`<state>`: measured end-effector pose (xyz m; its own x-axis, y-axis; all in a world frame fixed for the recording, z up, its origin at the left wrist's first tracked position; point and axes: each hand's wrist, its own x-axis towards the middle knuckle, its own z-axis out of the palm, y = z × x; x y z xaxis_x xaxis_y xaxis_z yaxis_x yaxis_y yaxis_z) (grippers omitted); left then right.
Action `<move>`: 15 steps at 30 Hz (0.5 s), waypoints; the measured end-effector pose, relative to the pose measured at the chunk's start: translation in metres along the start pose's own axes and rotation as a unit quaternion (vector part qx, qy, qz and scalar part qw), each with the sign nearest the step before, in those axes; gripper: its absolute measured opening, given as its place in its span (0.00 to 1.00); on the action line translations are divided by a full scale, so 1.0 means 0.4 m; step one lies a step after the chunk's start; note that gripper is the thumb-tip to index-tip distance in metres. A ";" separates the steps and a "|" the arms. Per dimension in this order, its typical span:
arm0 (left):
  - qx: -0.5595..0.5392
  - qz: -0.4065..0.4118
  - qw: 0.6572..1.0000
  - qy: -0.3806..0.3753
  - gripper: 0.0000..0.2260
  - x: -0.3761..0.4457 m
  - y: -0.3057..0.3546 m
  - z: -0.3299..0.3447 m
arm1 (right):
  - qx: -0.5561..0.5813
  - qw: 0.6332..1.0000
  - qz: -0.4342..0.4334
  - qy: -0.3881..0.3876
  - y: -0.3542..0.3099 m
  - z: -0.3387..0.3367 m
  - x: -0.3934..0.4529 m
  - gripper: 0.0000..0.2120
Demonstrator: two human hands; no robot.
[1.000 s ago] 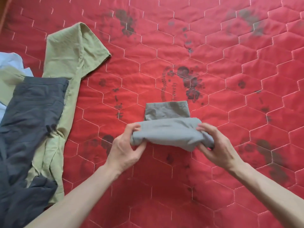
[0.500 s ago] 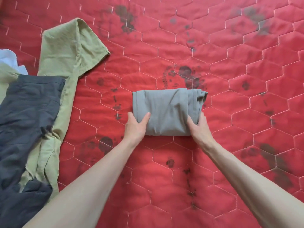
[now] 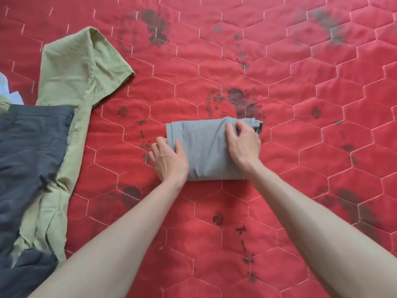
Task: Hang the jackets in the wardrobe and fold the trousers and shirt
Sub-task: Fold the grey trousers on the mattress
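So the small grey folded bundle of soft cloth is sitting pretty much in the middle of the bed, on that red quilted bedspread with the hexagon stitching and dark flower prints. It's down to a tidy rectangle, rounded fold toward the person, looser layered ends at its right side.

The left hand lies on the bundle's near left corner, fingers fairly straight along the side and thumb up on top, so more a flat steadying press than a grab; I'd say it's there to keep the layers from sliding. The right hand is on top at the right end with its fingers curled into the fabric, pinching or tucking the bunched edge. My guess is that end wants to spring open and it's getting squashed into shape.

Over by the left edge of the bed there's a light olive-green cotton garment with a short sleeve spread out, with a dark charcoal-grey crumpled garment lying partly on top of it, and a bit of pale blue-white cloth peeking out at the very edge. Those look like they're still waiting their turn, parked out of the way so the middle stays free for folding
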<state>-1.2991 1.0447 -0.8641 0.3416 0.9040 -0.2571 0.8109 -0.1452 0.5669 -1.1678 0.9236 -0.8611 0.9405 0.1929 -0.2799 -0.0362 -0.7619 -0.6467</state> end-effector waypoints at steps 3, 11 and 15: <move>-0.046 0.005 0.999 -0.023 0.04 0.032 0.016 0.002 | 0.013 0.998 0.027 0.051 0.023 -0.023 0.006 0.20; 0.072 0.103 0.991 0.053 0.16 0.015 0.024 0.014 | -0.116 0.977 -0.065 0.167 0.077 0.008 -0.055 0.16; 0.200 0.296 0.933 -0.049 0.25 -0.027 0.003 0.052 | -0.213 0.936 -0.272 0.068 0.101 0.031 -0.060 0.23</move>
<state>-1.2919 1.0265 -0.8770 0.8118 0.5794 -0.0718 0.5716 -0.7637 0.3001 -1.1960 0.8960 -0.8892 0.8164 0.5650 0.1196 0.5706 -0.7573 -0.3176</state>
